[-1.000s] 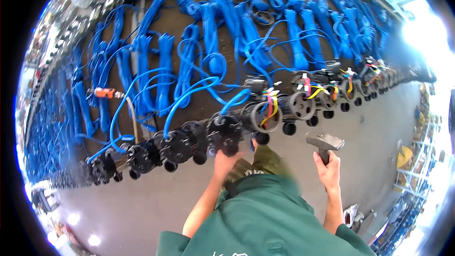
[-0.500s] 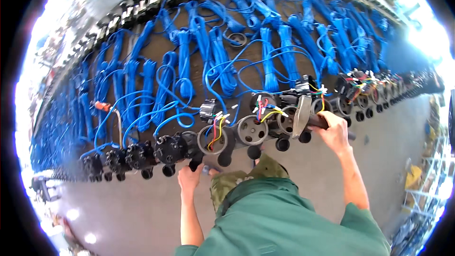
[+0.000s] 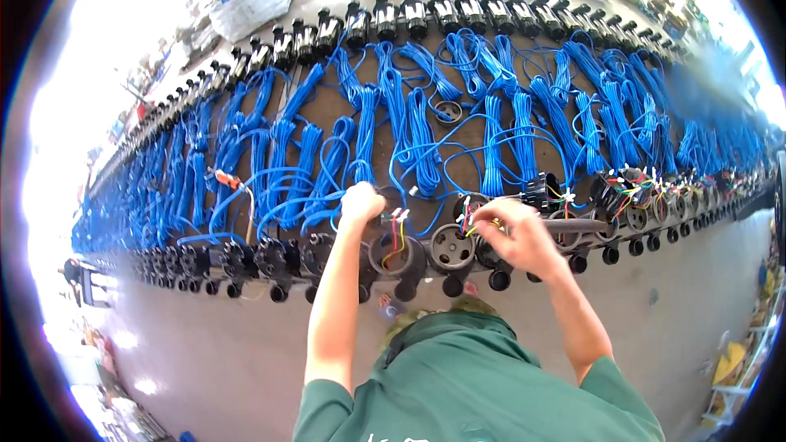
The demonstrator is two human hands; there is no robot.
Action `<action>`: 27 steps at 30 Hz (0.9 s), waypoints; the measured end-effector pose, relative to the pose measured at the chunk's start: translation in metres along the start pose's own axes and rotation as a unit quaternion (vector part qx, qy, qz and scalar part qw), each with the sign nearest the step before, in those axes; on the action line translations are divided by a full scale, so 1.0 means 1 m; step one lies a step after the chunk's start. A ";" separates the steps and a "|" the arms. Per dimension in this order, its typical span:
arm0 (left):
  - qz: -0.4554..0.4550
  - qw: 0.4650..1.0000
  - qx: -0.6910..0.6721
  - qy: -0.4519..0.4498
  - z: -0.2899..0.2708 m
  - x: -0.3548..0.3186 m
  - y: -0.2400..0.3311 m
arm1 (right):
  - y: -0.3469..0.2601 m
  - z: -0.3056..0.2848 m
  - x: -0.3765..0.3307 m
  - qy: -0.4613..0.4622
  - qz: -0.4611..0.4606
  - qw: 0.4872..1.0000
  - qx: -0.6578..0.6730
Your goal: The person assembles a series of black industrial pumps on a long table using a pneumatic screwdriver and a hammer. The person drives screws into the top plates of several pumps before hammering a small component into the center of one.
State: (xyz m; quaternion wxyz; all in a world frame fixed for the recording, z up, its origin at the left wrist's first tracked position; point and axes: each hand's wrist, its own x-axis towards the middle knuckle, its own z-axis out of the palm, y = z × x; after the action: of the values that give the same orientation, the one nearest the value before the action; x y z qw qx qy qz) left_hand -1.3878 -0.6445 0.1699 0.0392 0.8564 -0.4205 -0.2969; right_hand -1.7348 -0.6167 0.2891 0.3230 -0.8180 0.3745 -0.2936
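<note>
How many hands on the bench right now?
2. Left hand on the blue cables above an open black unit; right hand over the next units' coloured wires. No others visible.

Single head-worn fisheye view, looking steeply down, close over workbench (image 3: 246, 336), edges bending toward rim, no second view

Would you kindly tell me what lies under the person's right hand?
Red and yellow wires poke out at the fingers of the right hand, above a round black motor housing. What the palm covers is hidden.
</note>
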 end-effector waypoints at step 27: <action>0.228 0.820 -0.142 0.505 -0.032 -0.106 0.012 | 0.037 0.088 0.127 -0.197 -0.015 0.928 -0.316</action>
State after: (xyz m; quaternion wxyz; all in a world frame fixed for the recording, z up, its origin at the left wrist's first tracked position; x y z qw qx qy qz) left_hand -1.4285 -0.5789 0.2501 0.4339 0.7509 -0.4783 0.1383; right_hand -1.6173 -0.7106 0.2377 0.1103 -0.9246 0.3646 0.0020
